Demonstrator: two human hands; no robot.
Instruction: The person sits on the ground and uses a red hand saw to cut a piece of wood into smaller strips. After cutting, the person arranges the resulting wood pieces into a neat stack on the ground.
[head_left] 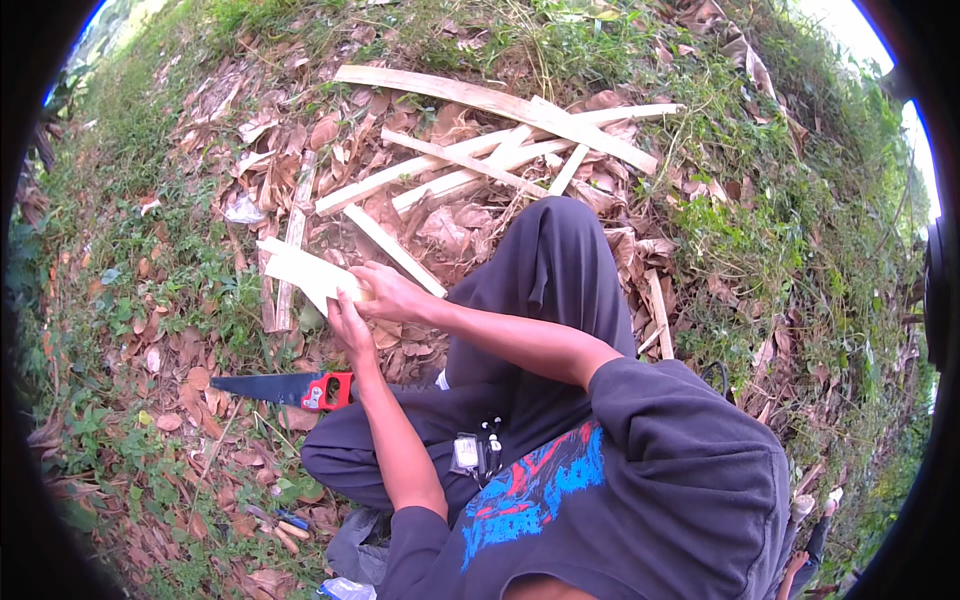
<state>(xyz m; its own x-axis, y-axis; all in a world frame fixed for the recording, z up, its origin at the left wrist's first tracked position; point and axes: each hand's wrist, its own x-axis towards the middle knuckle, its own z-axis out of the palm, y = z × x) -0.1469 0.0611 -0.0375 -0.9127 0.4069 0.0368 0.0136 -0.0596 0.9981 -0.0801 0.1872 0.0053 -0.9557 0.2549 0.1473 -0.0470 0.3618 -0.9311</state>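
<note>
Seated on leaf-strewn ground, a person gripped a pale split wood piece point(305, 272) with both the left hand point(345, 322) and right hand point(392, 292) closed around its near end, steadying it, a red-handled saw point(285, 389) lying nearby left.

A handsaw point(285, 389) with a black blade and a red handle lies flat on the dry leaves point(215, 345), its blade pointing left. Further up, a loose pile of pale split slats point(480, 150) lies crisscrossed on the ground, with one long broad plank point(500, 105) running across the top of it. A single thin slat point(293, 235) lies apart at the left. Green grass point(780, 230) rings the leaf litter. Small tools point(285, 525) lie among the leaves lower down.
</note>
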